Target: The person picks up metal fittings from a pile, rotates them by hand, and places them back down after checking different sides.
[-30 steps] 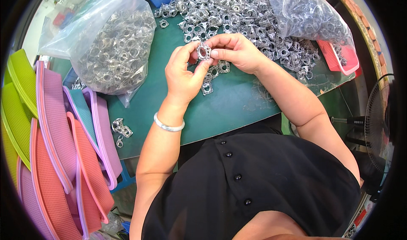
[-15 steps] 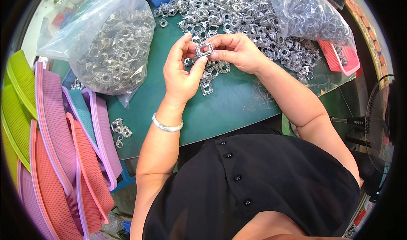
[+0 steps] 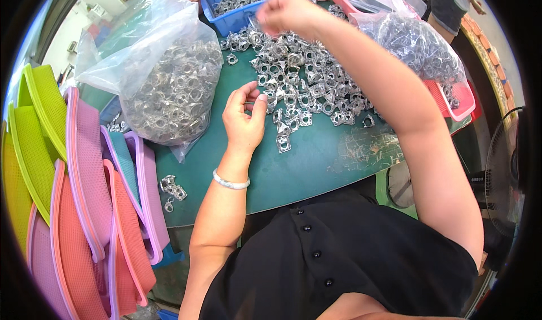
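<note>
My left hand (image 3: 245, 118) rests over the green table with its fingers loosely curled and the thumb apart. No part shows in it. Beside its fingertips lies the near edge of a heap of small silver metal parts (image 3: 291, 101), each with a round hole in a squarish frame. Stretched far forward, my right hand (image 3: 288, 16) is over the back of the heap, by the front right of a blue plastic basket (image 3: 228, 23) that holds more such parts. Its fingers are smeared by motion, so whether they hold anything cannot be seen.
A clear plastic bag (image 3: 169, 94) full of metal parts stands at the left. Another filled bag (image 3: 418, 43) leans over a pink basket (image 3: 466, 102) at the right. Stacked colored baskets (image 3: 90, 167) crowd the left edge. A few loose parts (image 3: 172, 188) lie nearby; a fan (image 3: 502, 173) stands right.
My hands have parted. The right hand has swung forward to the blue basket; the left has stayed near the heap. The metal part both hands held is no longer seen between them.
</note>
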Tool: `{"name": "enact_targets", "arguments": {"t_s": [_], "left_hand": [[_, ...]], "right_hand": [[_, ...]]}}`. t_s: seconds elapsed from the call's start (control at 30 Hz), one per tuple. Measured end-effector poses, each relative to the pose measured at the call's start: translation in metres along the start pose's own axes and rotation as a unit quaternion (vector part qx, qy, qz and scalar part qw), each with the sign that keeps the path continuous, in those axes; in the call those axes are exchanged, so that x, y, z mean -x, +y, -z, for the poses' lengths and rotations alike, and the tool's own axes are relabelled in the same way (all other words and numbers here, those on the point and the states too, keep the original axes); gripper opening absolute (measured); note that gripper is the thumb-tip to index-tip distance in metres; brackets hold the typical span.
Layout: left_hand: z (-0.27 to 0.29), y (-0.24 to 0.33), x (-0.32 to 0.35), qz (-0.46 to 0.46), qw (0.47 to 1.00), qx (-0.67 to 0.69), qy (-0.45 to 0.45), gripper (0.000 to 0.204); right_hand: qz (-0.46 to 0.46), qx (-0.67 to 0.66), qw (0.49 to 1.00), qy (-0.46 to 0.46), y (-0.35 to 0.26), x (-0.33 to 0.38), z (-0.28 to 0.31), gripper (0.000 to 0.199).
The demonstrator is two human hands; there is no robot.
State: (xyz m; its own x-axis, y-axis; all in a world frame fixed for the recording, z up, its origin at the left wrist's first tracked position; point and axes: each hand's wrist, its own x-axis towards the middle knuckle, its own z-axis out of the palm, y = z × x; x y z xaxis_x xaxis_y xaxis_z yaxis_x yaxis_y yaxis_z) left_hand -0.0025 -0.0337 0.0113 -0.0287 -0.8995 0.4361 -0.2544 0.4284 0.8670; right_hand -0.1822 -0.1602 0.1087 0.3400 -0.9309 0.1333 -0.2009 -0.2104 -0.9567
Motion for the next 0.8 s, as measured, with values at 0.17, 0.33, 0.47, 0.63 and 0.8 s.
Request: {"name": "enact_targets", "arguments": {"t_s": [0.17,0.33,0.47,0.63,0.8], "left_hand": [[-0.008,-0.012,-0.005,-0.008,0.999,0.028,0.025,0.022],[0.001,-0.008,-0.002,-0.01,0.999,-0.017,0.034,0.018],[-0.001,-0.002,-0.001,-0.018,0.998,-0.053,0.019,0.017],[-0.006,-0.005,0.001,-0.006,0.999,-0.041,-0.001,0.017],[-0.007,-0.005,0.002,0.007,0.999,-0.026,-0.018,0.017]], "right_hand": [[0.031,-0.064,0.997,0.016,-0.006,-0.056,0.028,0.044],[0.077,0.313,0.941,-0.104,0.006,-0.003,-0.003,0.026],[0.089,0.411,0.887,-0.189,0.01,0.066,-0.012,0.016],[0.217,0.506,0.824,-0.133,0.037,0.112,-0.025,0.015],[0.232,0.494,0.834,-0.084,0.046,0.124,-0.034,0.017]]}}
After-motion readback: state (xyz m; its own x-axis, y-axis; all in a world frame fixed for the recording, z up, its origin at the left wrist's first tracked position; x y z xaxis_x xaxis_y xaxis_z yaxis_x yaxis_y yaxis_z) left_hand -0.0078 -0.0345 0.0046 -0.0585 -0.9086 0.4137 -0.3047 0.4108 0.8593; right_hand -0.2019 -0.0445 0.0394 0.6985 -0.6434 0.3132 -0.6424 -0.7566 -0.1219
